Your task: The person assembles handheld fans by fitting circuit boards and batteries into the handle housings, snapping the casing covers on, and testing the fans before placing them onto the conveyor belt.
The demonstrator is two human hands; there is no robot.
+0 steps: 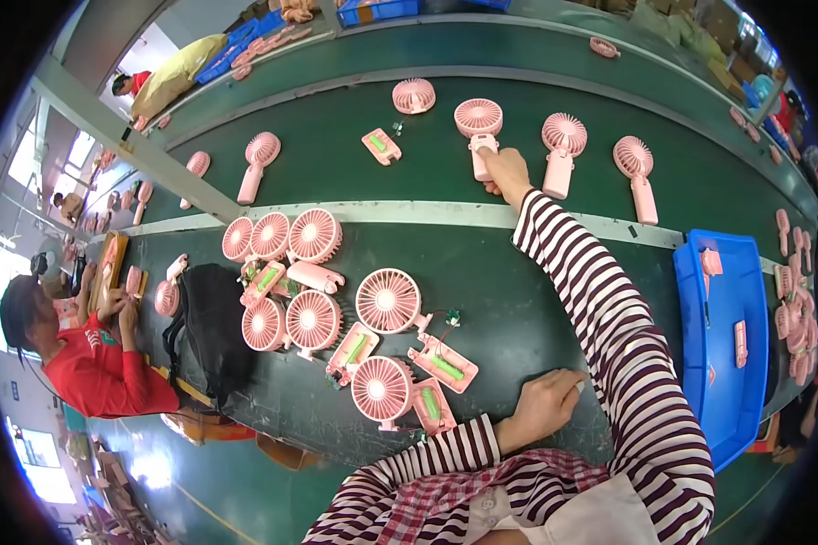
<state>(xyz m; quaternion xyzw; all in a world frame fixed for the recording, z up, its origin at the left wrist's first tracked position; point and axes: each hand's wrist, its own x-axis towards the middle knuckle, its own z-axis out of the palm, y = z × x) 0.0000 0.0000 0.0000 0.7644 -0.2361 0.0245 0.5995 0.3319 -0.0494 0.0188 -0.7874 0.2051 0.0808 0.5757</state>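
Observation:
My right hand (507,171) reaches across to the far green belt, its fingers wrapped round the handle of a pink handheld fan (478,116). The fan's round head points away from me. Near the table's front edge rests my left hand (543,411), fingers curled together. A small pale spot shows at its fingertips; what it is, I cannot tell. Left of that hand lie opened fan handles with green batteries, one such handle (445,365) with loose wires and a small circuit board. Round fan heads (388,301) are grouped beside them.
More pink fans (563,136) lie spaced along the belt, with an open handle shell (382,145) among them. A blue bin (720,354) with a few pink parts stands at the right. To the left are a black bag (216,327) and a co-worker in a red shirt (109,368).

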